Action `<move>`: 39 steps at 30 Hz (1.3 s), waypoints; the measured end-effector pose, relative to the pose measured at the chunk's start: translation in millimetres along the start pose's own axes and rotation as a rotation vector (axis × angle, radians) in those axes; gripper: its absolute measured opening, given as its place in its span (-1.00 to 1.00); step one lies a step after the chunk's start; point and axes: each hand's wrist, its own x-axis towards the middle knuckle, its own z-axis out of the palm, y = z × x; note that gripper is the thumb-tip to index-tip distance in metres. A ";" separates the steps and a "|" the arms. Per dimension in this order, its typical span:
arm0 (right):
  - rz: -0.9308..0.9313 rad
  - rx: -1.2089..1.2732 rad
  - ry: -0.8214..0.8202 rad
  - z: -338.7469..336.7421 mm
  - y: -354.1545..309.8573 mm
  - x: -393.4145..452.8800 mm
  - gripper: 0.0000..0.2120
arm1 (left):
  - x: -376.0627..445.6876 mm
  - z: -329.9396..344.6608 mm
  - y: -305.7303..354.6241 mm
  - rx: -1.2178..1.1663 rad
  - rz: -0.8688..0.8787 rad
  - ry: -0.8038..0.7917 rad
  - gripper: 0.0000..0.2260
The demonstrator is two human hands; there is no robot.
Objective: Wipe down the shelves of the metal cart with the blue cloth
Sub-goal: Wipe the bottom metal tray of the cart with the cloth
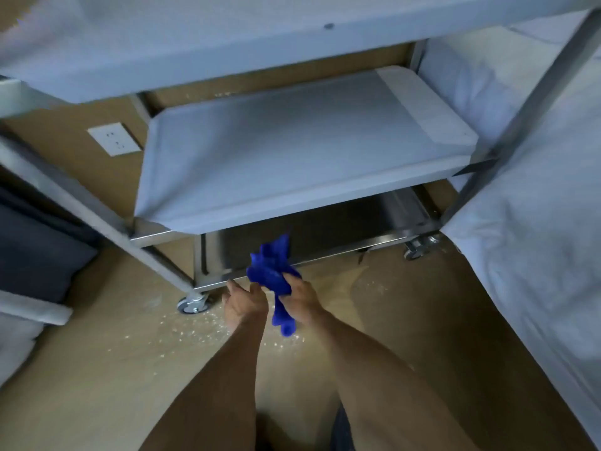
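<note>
Presently both hands, left (244, 301) and right (300, 296), grip the blue cloth (271, 271) before the cart's bottom shelf (325, 229); caster (192, 302) at nine o'clock, bedding (536, 239) at three.

bunched blue cloth (271, 271) before the three-shelf steel cart's (325, 252) bottom shelf | white wall socket (115, 139) behind cart, left | white bedding (536, 222) right

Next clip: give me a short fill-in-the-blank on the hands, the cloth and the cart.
1. The cloth is coloured ____.
2. The right hand grips the cloth in front of the cart's ____ shelf.
3. The left hand is beside the cloth, near the front-left ____ of the cart.
4. On the wall behind the cart sits a white ____.

Missing words: blue; bottom; wheel; socket
</note>
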 end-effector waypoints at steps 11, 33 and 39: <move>0.263 0.897 -0.138 -24.8 -105.2 -194.4 -0.47 | -153.4 -170.4 2.7 0.178 0.233 -0.129 -0.72; 0.179 1.052 0.273 -53.5 -153.0 -322.0 -0.73 | -245.0 -213.2 -41.0 -0.404 0.229 -0.302 -0.82; 0.200 1.056 0.203 -47.4 -137.1 -299.5 -0.71 | -220.2 -195.5 -44.8 -0.329 0.262 -0.291 -0.84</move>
